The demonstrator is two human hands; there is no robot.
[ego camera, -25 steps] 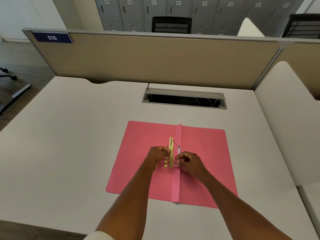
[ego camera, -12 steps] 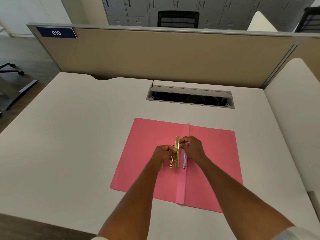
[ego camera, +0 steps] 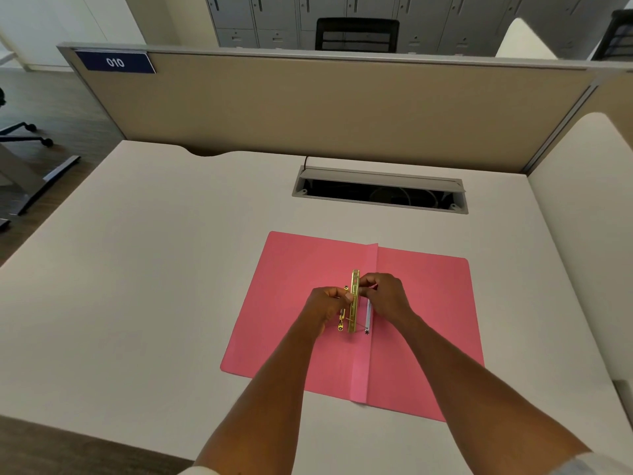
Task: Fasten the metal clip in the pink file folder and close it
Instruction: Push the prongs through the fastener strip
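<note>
— While the pink file folder (ego camera: 301,303) lies spread open and flat on the white desk (ego camera: 154,269), both hands meet right over its centre fold. What are the fingers doing?

— Left hand (ego camera: 327,301) first: fingers curled in tight, thumb and fingertips pinching the gold metal clip (ego camera: 355,299) from its left side, about halfway along the bar. Knuckles face up, nothing loose in that grasp.

— And the other one?

— Right hand (ego camera: 385,294) comes in from the opposite side, fingers bent and bunched, tips pressed against the upper part of the same bar. So the bar sits clamped between the two hands, running lengthwise along the fold.

— Is the bar flat on the folder?

— It looks tipped up on its edge just left of the crease, with its far end poking out past the fingers. A second, smaller gold piece (ego camera: 341,320) shows below the left hand, close beside the bar; whether they touch, I cannot tell.

— Anything else down there?

— A thin white strip (ego camera: 368,315) lies along the crease just beside the bar, under the right wrist. Both covers stay flat on the desk, folder unclosed.
</note>
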